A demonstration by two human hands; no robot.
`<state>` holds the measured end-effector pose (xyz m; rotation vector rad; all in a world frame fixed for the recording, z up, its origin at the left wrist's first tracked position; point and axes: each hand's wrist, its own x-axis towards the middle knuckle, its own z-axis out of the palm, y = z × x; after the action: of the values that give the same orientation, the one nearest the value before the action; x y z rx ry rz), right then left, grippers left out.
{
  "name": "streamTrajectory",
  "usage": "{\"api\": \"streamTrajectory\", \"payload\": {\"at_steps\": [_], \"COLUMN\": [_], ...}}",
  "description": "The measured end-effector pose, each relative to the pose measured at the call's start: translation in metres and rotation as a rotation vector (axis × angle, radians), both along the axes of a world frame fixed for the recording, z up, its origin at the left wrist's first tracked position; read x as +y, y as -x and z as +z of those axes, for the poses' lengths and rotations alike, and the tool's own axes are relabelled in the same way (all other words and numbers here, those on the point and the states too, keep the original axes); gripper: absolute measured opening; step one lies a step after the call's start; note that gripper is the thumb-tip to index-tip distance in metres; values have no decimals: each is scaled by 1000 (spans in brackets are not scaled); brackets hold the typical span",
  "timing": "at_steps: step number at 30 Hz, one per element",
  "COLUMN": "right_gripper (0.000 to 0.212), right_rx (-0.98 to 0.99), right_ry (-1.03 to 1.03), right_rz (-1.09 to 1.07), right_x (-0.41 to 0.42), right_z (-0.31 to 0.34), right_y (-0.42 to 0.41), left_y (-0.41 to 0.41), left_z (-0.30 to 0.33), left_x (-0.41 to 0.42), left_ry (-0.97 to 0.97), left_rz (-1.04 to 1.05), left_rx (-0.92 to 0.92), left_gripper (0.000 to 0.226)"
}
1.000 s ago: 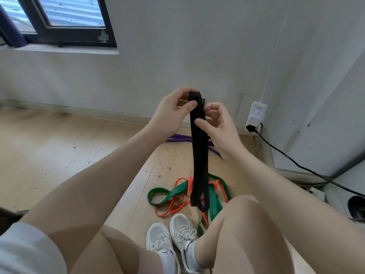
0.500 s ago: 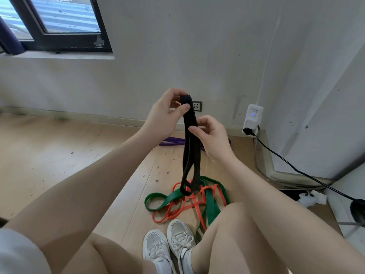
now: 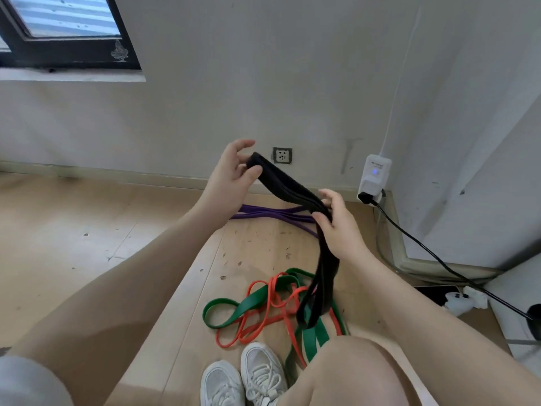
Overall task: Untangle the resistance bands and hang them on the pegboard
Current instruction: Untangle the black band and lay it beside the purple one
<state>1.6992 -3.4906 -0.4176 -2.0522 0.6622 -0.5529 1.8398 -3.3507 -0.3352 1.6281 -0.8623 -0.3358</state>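
Black band freed, none hung yet

At frame centre the left hand (image 3: 231,177) pinches the black band's (image 3: 292,189) top end and the right hand (image 3: 336,227) grips its middle; green band (image 3: 251,303) and orange band (image 3: 263,326) lie tangled below, purple band (image 3: 263,213) apart; no pegboard in view.

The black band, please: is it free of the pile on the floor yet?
Cannot tell: both hands hold the black band up, but its hanging loops overlap the green band.
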Motion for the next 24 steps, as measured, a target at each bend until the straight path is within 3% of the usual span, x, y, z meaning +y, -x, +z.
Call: {"api": "streamTrajectory", "payload": {"at_steps": [2, 4, 7, 9, 12, 16, 21, 24], "right_gripper": [31, 28, 31, 35, 39, 36, 40, 44], "right_rx": [4, 79, 268, 410, 600, 663, 695, 670], "right_ry": [92, 256, 443, 487, 536, 540, 560, 536], "right_rz": [-23, 8, 69, 122, 189, 207, 418, 362], "right_x": [-22, -43, -68, -75, -77, -73, -49, -38], "right_z": [-5, -16, -57, -107, -192, -281, -359, -378], "right_y": [-10, -26, -66, -98, -148, -209, -265, -283], "left_y": [-27, -59, -105, -135, -176, -229, -282, -296], "left_z": [-23, -52, -112, -168, -256, -355, -419, -433], "left_x": [-1, -4, -17, -27, -42, -49, -29, -22], "left_ry": [-95, -299, -441, -510, -649, -724, -910, -982], "left_rz": [-75, -118, -201, -245, -235, -199, -138, -98], "left_rx": [-63, -325, -716, -852, -868, -863, -787, -795], "left_gripper": [46, 45, 28, 18, 17, 15, 22, 30]}}
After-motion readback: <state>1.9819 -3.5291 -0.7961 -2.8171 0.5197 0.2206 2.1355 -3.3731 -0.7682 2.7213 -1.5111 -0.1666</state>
